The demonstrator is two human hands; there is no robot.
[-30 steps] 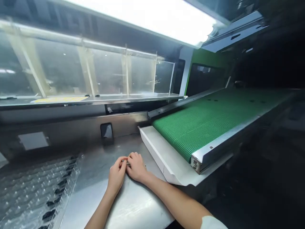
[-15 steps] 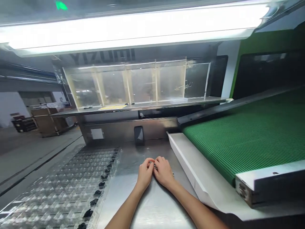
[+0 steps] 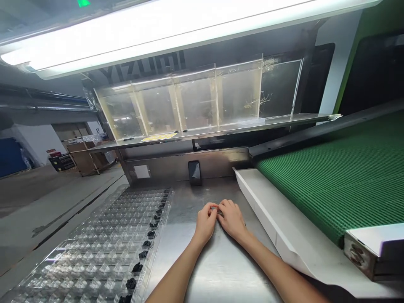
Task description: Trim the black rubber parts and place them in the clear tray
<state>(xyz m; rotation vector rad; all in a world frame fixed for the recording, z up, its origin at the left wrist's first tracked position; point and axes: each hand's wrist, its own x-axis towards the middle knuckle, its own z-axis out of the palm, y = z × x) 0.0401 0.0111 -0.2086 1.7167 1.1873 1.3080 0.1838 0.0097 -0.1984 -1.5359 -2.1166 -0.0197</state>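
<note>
My left hand (image 3: 206,222) and my right hand (image 3: 232,217) meet over the steel worktop (image 3: 183,214). Fingers of both are bent, with the fingertips pressed together around something small that they mostly hide; its kind cannot be made out. To the left lies a clear plastic tray (image 3: 94,240) with rows of pockets. Several small black parts (image 3: 137,267) sit in the row along its right edge, apart from my hands.
A dark phone-like device (image 3: 195,172) leans against the steel back panel. On the right, a white chute (image 3: 268,210) runs beside a green conveyor belt (image 3: 331,181). Above the worktop is a shelf (image 3: 227,128) with clear dividers; a lamp (image 3: 176,29) hangs overhead.
The whole view has tilted and shifted, so things sit farther right in the picture. My hands stay together over the worktop, with their grip looking much the same.
</note>
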